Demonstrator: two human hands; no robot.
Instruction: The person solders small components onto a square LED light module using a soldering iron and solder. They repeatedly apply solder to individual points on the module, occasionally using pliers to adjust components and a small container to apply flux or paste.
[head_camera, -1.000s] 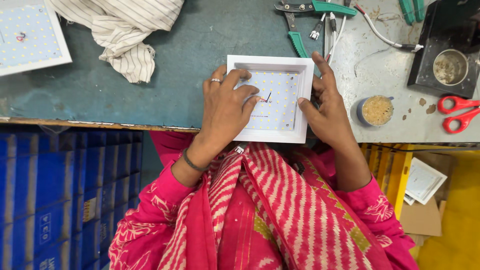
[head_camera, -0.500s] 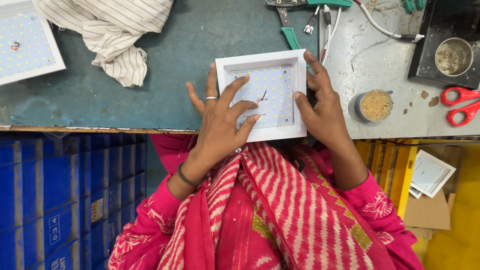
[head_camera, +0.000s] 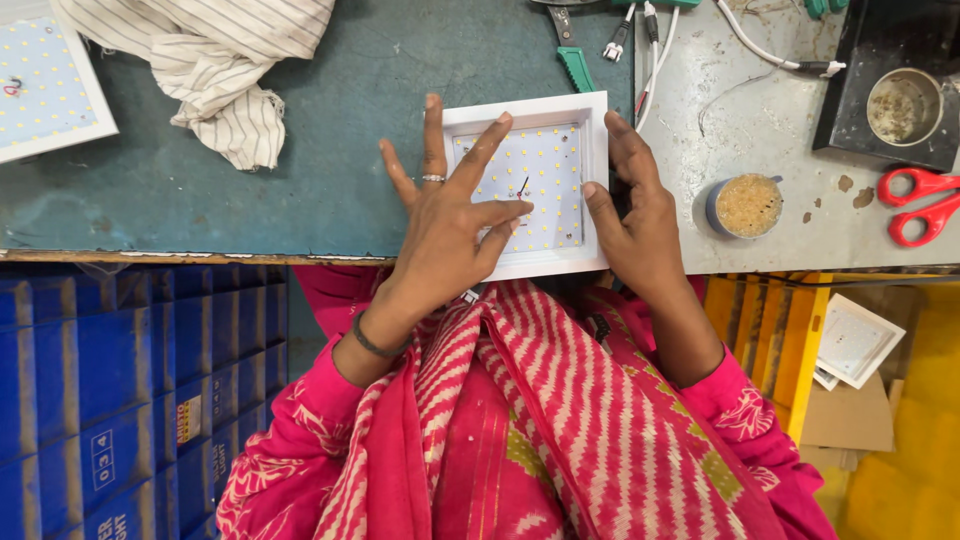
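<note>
Seen from above, a person in a pink and red patterned garment works at a teal bench (head_camera: 250, 200); a square white-framed light panel (head_camera: 530, 185), dotted with small yellow diodes, lies flat at the bench's near edge, its lower frame just over the lip; the left hand (head_camera: 450, 215) rests on the panel with fingers spread wide, thumb tip by a thin dark wire near the centre; the right hand (head_camera: 635, 220) grips the panel's right frame, thumb on top, fingers curled around the side. A small tub of tan paste (head_camera: 745, 205) sits just right of that hand; red scissors (head_camera: 925, 205) lie further right; a striped cloth (head_camera: 220, 60) is bunched at upper left. Likely risks: the overhanging panel could tip off towards the lap if pressure shifts forward; fingers pressing the diodes might smudge or loosen them; the right elbow could knock the paste tub.
</note>
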